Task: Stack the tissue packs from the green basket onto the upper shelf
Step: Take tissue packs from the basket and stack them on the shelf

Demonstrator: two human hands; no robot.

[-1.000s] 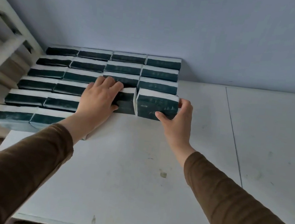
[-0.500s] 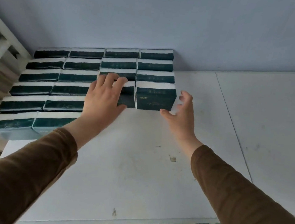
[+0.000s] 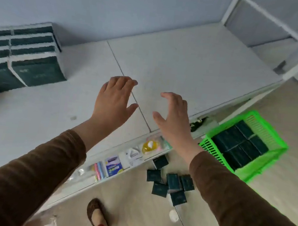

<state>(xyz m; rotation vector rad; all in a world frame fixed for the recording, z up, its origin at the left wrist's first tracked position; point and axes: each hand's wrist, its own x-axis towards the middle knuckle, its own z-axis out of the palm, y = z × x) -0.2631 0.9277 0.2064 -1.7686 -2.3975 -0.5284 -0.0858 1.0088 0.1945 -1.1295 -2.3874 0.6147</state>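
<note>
While tissue packs (image 3: 238, 144) fill green basket (image 3: 273, 135)

Both hands, left (image 3: 115, 101) and right (image 3: 174, 116), hover empty, fingers relaxed, arms outstretched in brown sleeves.

Small packaged goods (image 3: 113, 166) on lower shelf (image 3: 87, 180)
</note>
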